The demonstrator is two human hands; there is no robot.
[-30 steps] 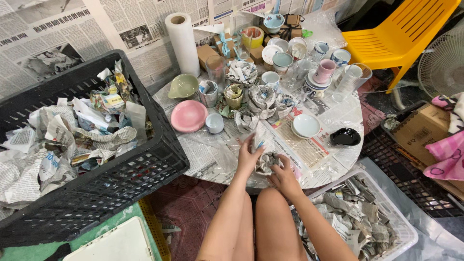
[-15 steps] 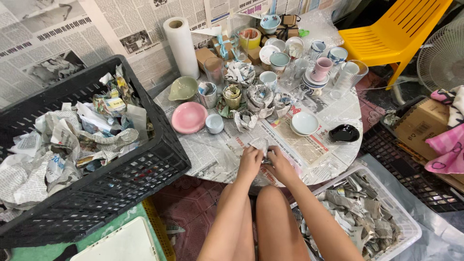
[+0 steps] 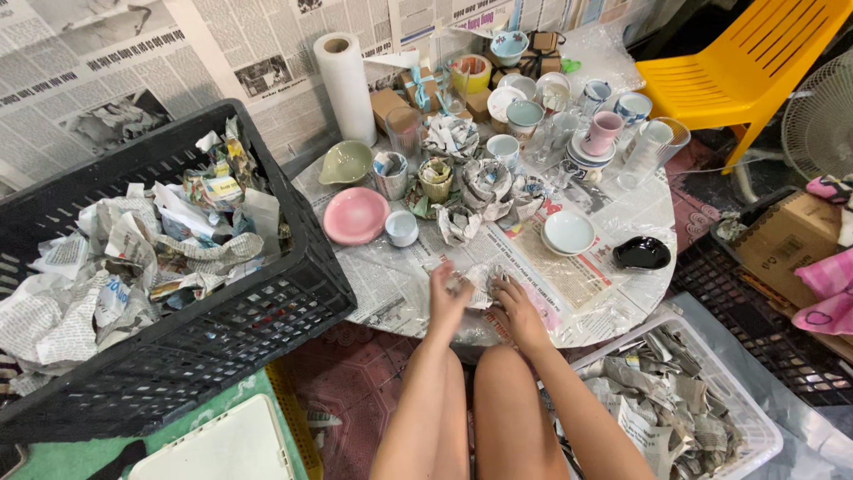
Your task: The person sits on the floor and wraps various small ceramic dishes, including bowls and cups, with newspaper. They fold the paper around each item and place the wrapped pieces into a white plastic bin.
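Inspection ran left to right. A black crate (image 3: 178, 356) at the left edge held crumpled newspaper wads and wrapped pieces. Beside it stood the round tabletop (image 3: 622, 222), lined with newsprint and carrying a pink dish (image 3: 355, 216), a small white cup (image 3: 402, 228), several half-wrapped cups and a white saucer (image 3: 569, 233).

At the tabletop's near edge lay a small newspaper-wrapped bundle (image 3: 478, 277), pressed between both hands. The left hand (image 3: 447, 298) was loosely curled, fingers bent against the bundle's left side, though slightly blurred. The right hand (image 3: 514, 304) lay flatter, fingers spread and partly open over the paper on the bundle's right side. Neither hand was fully clenched; both touched the paper. What the bundle contained could not be told.

Judged step: working the paper about a single piece, either closing or opening the wrap; the frame did not settle which. The next move would call for a firm two-handed hold, so the piece stays inside the paper.

A white bin (image 3: 675, 409) of paper scraps sat at the lower right.
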